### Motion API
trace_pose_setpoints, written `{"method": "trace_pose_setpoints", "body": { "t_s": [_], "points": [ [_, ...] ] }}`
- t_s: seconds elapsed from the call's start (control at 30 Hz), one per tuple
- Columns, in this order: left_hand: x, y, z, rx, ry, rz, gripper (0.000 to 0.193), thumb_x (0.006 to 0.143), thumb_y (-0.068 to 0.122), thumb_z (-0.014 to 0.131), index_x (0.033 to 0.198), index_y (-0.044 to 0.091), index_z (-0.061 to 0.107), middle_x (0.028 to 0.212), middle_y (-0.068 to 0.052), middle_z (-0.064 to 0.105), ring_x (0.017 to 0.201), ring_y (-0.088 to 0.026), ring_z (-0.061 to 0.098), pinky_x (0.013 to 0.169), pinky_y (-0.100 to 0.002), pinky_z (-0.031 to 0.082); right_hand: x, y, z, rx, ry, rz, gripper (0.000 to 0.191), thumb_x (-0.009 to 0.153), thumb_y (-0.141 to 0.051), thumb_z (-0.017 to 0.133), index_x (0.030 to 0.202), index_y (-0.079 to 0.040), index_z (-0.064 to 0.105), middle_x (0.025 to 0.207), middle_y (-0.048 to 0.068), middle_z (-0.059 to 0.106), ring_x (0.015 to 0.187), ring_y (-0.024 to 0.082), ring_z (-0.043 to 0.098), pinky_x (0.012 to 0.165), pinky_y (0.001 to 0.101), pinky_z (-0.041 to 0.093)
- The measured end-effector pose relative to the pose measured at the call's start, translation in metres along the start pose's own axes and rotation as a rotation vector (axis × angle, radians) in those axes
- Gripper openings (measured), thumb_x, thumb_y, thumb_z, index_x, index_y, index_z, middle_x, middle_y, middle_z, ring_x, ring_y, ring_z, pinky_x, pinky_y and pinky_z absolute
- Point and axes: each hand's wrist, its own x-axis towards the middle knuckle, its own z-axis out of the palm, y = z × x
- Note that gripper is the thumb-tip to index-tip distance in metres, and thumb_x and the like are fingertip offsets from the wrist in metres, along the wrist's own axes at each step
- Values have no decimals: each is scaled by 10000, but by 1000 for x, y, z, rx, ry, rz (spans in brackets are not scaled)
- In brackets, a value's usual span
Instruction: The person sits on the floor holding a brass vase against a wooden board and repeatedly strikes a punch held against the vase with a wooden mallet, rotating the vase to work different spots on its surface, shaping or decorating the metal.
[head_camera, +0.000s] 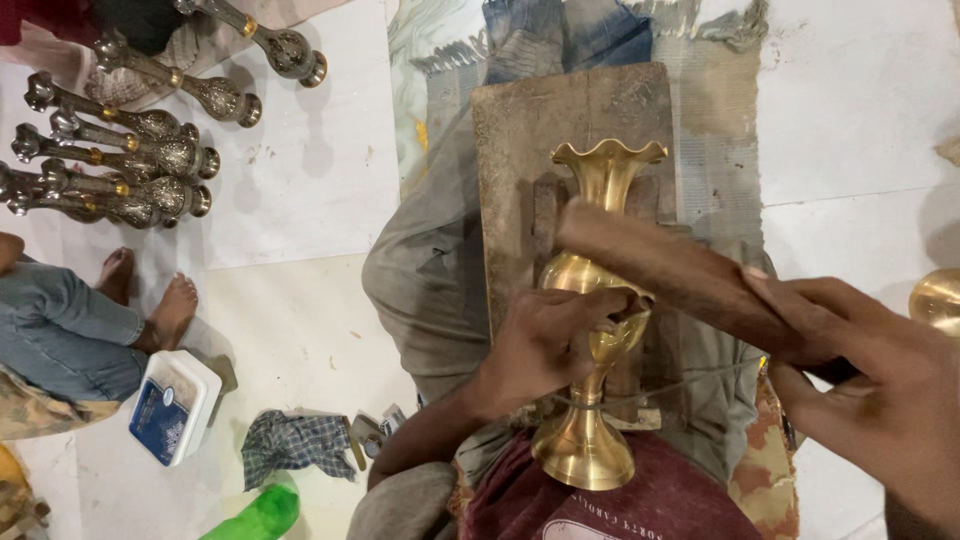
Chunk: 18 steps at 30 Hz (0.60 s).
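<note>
Right now a shiny brass vase (592, 330) lies across the person's lap, with its wavy mouth pointing away and its round foot close to the belly. It rests on a worn wooden board (560, 120), which likely keeps it from rolling. The left hand (545, 345) wraps around the fat middle of the vase, fingers curled tight on it, so the vase stays put. The right hand (860, 370) has its fingers closed around a long dark wooden stick (670, 265). The far end of the stick presses against the neck of the vase, just above the left hand, maybe to rub or knock the metal. A thin cord (690, 385) runs by the narrow stem near the foot. Off to the side, a row of dark metal vases (120, 150) lies on the white floor (300, 170), well apart from the hands. Another person's bare feet (150, 300) rest near them. A white box with a blue lid (172, 405) and a checked cloth (290, 445) sit on the floor too
</note>
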Motion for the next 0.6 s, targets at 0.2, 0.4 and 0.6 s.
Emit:
{"method": "trace_pose_setpoints", "body": {
  "t_s": [0.2, 0.4, 0.6],
  "points": [
    [9, -2, -14, -4, -96, 32, 532, 837, 7, 742, 1353, 107, 659, 1014, -91, 783, 789, -209, 766, 698, -336, 607, -22, 29, 30, 269, 483, -85, 629, 738, 56, 773, 1343, 91, 605, 1194, 261, 678, 1059, 199, 696, 904, 277, 595],
    [2, -10, -3, 11, -57, 59, 473, 814, 55, 759, 1276, 90, 665, 1001, -111, 780, 706, -178, 734, 640, -339, 597, -25, 54, 30, 70, 411, -289, 604, 646, 74, 714, 1244, 125, 643, 1119, 271, 693, 869, 217, 707, 740, 271, 572],
    [-12, 0, 13, -63, 88, -27, 500, 831, 47, 742, 1320, 11, 641, 1152, -184, 739, 891, -248, 770, 779, -355, 668, 1, 5, -7, -4, 135, -273, 667, 733, 55, 670, 1392, -12, 593, 1212, 183, 664, 935, 211, 732, 670, 293, 608]
  ]
}}
